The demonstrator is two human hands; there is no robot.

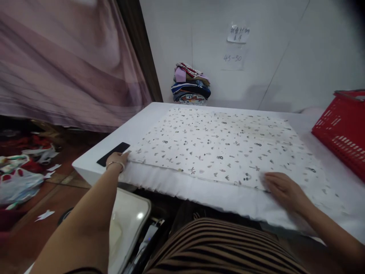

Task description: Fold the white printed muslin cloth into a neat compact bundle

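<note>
A white cloth [205,146] printed with small dark plant-like motifs is spread over the table, on top of a plain white cloth [182,184] whose ruffled edge hangs at the front. At the printed cloth's front left corner, my left hand [116,160], with a bracelet on its wrist, is closed on the edge. My right hand [282,188] is over the front edge towards the right, fingers stretched out and somewhat blurred. Whether its fingertips press on the cloth is hard to tell. Beside my left hand lies a flat black object [112,153].
A red plastic basket [342,129] stands at the right of the white table [134,118]. Folded fabrics [191,85] are stacked at the back against the wall. A pink curtain [71,64] hangs at left, above floor clutter and plastic bags [21,186]. Below the table is a white stool-like surface [128,213].
</note>
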